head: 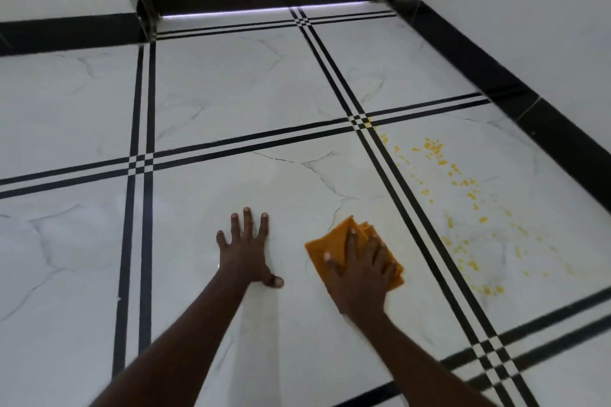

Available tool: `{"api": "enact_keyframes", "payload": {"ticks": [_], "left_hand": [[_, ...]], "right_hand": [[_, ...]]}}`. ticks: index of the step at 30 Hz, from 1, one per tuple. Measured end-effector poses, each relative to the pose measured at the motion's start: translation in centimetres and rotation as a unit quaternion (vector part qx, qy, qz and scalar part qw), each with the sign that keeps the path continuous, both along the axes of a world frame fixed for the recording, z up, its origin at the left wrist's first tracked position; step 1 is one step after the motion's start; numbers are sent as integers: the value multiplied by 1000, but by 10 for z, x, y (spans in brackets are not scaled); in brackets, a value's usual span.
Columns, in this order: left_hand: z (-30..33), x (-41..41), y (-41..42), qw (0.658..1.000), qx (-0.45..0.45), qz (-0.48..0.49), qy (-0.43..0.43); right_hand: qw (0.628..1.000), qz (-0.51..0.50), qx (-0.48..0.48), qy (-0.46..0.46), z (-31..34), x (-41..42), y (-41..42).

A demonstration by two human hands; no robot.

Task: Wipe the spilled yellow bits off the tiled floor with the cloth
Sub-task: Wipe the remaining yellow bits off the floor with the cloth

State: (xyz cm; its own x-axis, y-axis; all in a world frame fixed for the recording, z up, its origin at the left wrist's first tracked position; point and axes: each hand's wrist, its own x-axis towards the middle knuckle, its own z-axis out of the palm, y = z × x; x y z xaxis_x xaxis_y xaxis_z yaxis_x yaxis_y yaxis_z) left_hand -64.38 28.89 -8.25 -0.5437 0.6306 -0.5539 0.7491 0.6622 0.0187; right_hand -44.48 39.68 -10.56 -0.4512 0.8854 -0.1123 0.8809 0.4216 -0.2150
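Orange and soft, the cloth lies folded under my right hand, fingers spread flat on it; I'd press mid-cloth so it won't bunch. My left hand braces open on the slick floor. The yellow bits, light and loose, lie right, beyond the black lines.

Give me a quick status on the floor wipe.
Left hand flat on the tiled floor. Right hand pressing orange cloth. Yellow bits unwiped on next tile. Nothing between.
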Motion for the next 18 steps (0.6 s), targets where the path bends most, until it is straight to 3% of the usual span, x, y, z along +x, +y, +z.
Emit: {"api": "enact_keyframes", "payload": {"ticks": [5, 8, 13, 15, 18], "left_hand": [[7, 9, 0, 1000, 0, 21, 14], [5, 16, -2, 999, 4, 30, 22], [4, 16, 3, 999, -18, 36, 31], [6, 20, 8, 998, -38, 31, 47], [12, 33, 16, 993, -61, 29, 94]], "right_hand": [[990, -83, -87, -78, 36, 14, 49], [973, -157, -167, -12, 38, 28, 50], [907, -227, -343, 92, 39, 19, 83], [873, -220, -419, 117, 58, 15, 103], [903, -127, -395, 109, 111, 13, 141]]}}
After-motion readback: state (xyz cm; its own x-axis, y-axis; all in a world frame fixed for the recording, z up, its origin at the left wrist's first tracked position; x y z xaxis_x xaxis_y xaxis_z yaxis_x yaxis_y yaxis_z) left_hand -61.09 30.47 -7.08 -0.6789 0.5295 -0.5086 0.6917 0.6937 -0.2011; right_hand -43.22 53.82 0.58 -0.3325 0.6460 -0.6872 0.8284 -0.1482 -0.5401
